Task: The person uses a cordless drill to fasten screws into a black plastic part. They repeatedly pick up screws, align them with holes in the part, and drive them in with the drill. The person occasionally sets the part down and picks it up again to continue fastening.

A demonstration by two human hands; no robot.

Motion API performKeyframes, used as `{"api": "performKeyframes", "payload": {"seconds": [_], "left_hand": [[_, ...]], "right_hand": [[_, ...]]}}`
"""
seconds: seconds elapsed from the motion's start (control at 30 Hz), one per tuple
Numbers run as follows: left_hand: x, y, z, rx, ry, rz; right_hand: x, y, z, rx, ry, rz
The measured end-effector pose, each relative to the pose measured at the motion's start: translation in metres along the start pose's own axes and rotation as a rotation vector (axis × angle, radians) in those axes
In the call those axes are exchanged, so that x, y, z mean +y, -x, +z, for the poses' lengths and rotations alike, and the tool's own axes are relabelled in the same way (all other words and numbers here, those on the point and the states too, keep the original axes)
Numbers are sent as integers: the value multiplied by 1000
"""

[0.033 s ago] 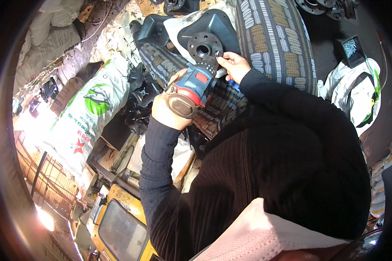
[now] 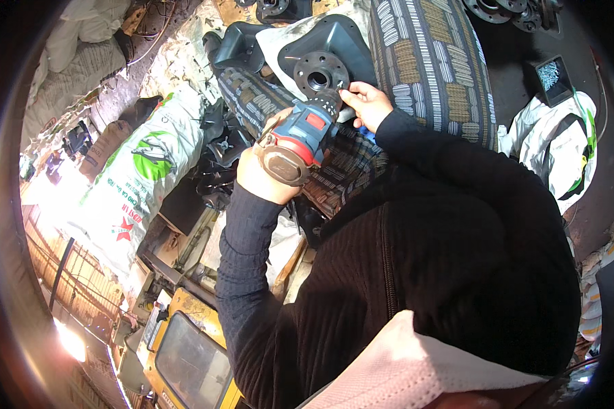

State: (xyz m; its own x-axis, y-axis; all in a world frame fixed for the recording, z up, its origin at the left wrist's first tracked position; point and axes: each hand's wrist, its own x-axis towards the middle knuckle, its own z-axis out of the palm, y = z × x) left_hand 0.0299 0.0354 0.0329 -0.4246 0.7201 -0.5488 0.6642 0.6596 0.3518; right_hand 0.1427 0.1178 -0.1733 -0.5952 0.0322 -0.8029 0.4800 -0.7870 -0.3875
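Left hand [image 2: 257, 172] is wrapping around a blue-and-red cordless drill [image 2: 304, 129], body and grip mostly covered, trigger finger not showing. Right hand [image 2: 370, 105] is narrowing to a pinch right beside the chuck [image 2: 326, 103], fingertips close to a small metal bit or fastener; too small to tell which, or whether they are touching it. Drill is pointing away from the wearer, at the near edge of the round flange [image 2: 318, 71], which is sitting on the black metal housing [image 2: 345, 39]. Housing is lying on pale cloth, just left of the big patterned cushion [image 2: 433, 75]. Open box of small fasteners [image 2: 550, 73] is standing well apart, off to the right.

Step in hand looks like tool work at the flange's rim holes. To be doing it well, the left hand should be lining the drill up square with the hole, pushing straight and starting slow. The right hand should be steadying the small part only until it is seating, then clearing the chuck; those fingers and that cuff are sitting near whatever will be spinning. The housing is resting on soft stuff, so it could be rocking under load; bracing it against the cushion would probably be helping.
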Motion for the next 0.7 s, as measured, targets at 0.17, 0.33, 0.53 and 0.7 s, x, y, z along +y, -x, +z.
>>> {"api": "performKeyframes", "payload": {"seconds": [0.17, 0.33, 0.53, 0.7], "left_hand": [[-10, -17, 2, -58, -199, 167], [-10, -20, 12, -92, 33, 31], [-6, -26, 10, -70, -64, 55], [7, -10, 12, 47, 244, -83]], "right_hand": [[-6, -3, 0, -46, 17, -7], [-8, -3, -1, -92, 87, -1], [-4, -4, 4, -24, 30, -13], [-14, -6, 2, -50, 62, -14]]}}
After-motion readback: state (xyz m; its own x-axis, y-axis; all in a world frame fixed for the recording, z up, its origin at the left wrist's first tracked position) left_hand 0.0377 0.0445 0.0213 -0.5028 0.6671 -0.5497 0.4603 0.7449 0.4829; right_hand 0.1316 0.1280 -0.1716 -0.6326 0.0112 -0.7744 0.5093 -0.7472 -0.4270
